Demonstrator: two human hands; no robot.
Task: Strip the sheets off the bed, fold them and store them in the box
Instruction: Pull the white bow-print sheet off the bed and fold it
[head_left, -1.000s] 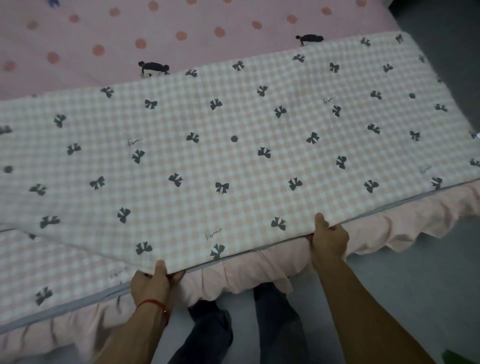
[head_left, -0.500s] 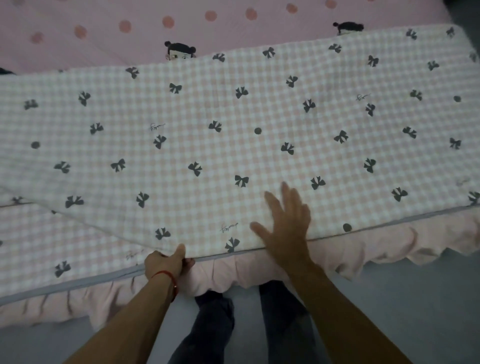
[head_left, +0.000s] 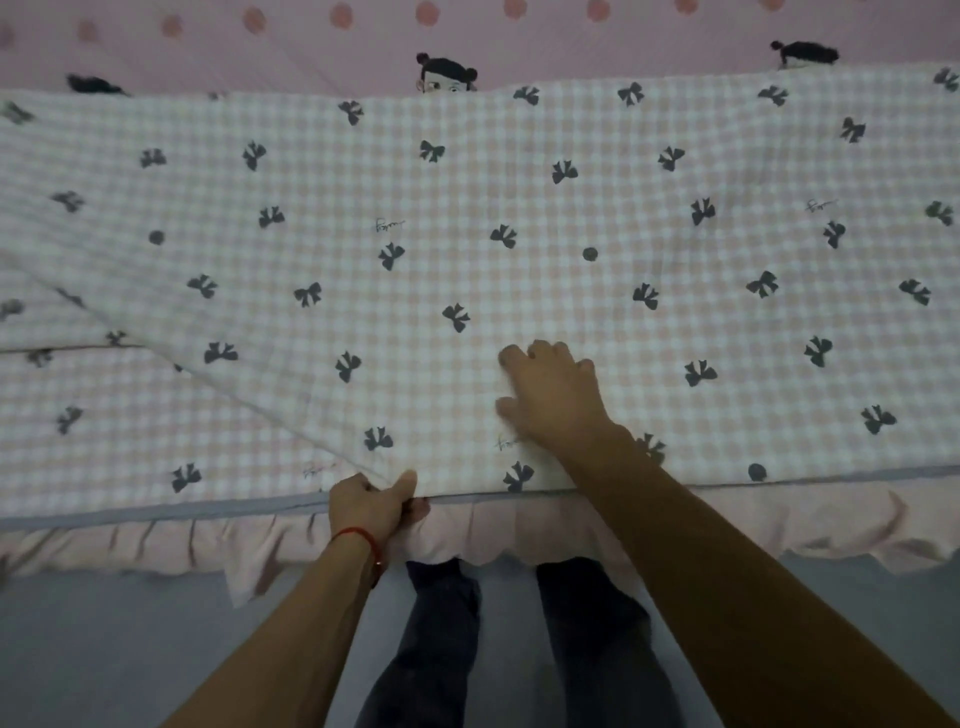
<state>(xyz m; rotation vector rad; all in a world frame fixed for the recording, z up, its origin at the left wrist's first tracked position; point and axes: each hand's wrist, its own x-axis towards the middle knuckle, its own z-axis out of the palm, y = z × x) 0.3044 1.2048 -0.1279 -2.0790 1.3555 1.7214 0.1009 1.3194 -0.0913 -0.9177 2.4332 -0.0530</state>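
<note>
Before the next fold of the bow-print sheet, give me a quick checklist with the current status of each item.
1. Left hand pinching the near edge of the checked sheet: ok.
2. Right hand on top of the sheet with fingers curled into the fabric: ok.
3. Folded layer square with the layer beneath: not ok, its edge runs diagonally on the left.
4. Top surface smooth: ok on the right, creased on the left.
5. Near edge along the bed's frilled skirt: ok.
6. Storage box within reach: cannot tell, not in view.
</note>
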